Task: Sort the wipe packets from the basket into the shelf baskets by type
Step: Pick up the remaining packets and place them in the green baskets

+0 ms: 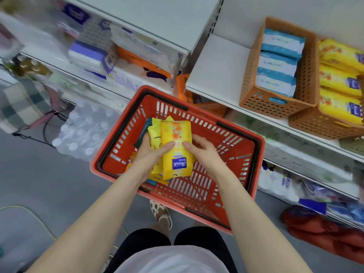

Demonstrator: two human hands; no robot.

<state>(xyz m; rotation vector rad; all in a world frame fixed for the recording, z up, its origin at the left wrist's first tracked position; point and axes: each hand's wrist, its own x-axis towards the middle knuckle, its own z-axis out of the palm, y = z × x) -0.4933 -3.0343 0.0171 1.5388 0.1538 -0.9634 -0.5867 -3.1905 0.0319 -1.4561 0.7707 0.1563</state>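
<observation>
Grey floor [39, 174] is lying beneath my grips, white shelving [212, 71] rising beyond them. I am holding a yellow wipe packet [176, 138] over the red basket [197, 186], left grip [151, 154] and right grip [202, 152] both pinching it; its blue label [179, 164] is showing script too blurred to read.

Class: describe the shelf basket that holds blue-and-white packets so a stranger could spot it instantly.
Start at the white shelf right of the red shopping basket. Two orange perforated baskets stand there; take the left basket. It holds blue-and-white packets, its neighbour yellow ones.
</observation>
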